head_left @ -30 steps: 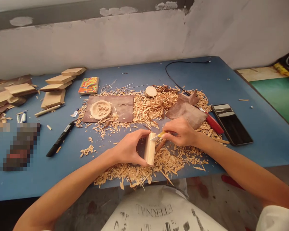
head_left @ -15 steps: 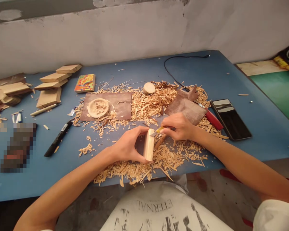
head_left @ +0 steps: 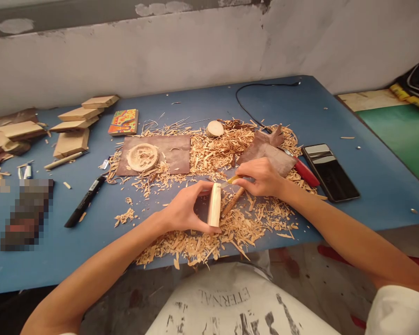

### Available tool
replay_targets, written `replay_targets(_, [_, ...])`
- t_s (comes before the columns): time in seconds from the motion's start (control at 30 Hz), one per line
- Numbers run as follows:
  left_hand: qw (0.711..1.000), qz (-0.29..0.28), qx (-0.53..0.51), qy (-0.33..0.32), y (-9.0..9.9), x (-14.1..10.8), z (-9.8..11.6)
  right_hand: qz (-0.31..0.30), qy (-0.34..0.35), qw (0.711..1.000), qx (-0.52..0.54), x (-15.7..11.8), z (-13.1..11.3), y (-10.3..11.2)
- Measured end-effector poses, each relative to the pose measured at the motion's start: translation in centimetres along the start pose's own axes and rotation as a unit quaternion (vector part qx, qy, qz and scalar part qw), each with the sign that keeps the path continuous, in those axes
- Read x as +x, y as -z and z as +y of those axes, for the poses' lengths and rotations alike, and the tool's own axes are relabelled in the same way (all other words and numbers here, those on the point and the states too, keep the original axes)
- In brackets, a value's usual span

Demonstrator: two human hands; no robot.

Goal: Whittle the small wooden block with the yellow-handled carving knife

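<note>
My left hand (head_left: 188, 207) grips a pale wooden block (head_left: 214, 205) between thumb and fingers, holding it on edge above the shavings. In my right hand (head_left: 258, 177) is a craft knife (head_left: 233, 180) with a yellow handle, pinched near its front. Its short blade points left and lies close to the block's upper right edge; whether it touches the wood is hard to tell. A brown stick (head_left: 233, 201) rests just under my right hand. Wood shavings (head_left: 246, 228) are spread below both hands.
Behind my hands lie brown sandpaper (head_left: 178, 156) with a carved wooden disc (head_left: 143, 157), a small wood slice (head_left: 215, 128) and a red-handled tool (head_left: 306, 172). A phone (head_left: 331, 174) is at right. Stacked wood pieces (head_left: 71, 141) and a black marker (head_left: 85, 201) sit left.
The knife blade has slid up from the block's face to its far upper edge, my right hand moving slightly with it. The block has turned a little in my left hand.
</note>
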State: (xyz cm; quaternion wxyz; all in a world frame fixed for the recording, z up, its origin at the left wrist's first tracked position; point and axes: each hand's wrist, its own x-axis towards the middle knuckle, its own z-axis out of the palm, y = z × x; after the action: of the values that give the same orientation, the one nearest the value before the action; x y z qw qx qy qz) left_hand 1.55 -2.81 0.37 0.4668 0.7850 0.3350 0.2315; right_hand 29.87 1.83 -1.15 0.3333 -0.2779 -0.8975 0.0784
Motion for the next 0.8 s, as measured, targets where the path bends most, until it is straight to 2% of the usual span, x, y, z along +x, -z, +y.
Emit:
replay_targets(0.2, [0.999,0.009,-0.041,0.008,0.1,0.1,-0.1,-0.016,-0.035,0.999,-0.029,0.2,-0.2,-0.4])
replay_targets(0.3, [1.0,0.0,-0.003,-0.004,0.1,-0.1,-0.3,-0.02,-0.091,0.994,-0.065,0.2,0.9,0.3])
replay_targets(0.37, [0.999,-0.02,0.031,-0.016,0.1,-0.2,-0.4,0.006,-0.16,0.98,-0.116,0.1,2.1,1.2])
replay_targets(0.43, [0.998,-0.033,0.042,-0.02,0.0,-0.3,-0.5,0.043,-0.187,0.971,-0.14,0.0,2.8,2.2])
replay_targets(0.5, [0.999,-0.029,0.043,-0.016,-0.1,-0.3,-0.4,0.061,-0.178,0.976,-0.113,0.1,2.6,2.6])
replay_targets(0.67, [0.999,-0.018,0.044,-0.01,-0.2,-0.3,-0.2,0.005,-0.089,0.996,-0.02,0.7,-0.1,1.6])
replay_targets(0.8, [0.999,-0.013,0.044,0.0,-0.2,-0.3,-0.3,-0.005,-0.043,0.998,0.035,0.7,-1.5,0.8])
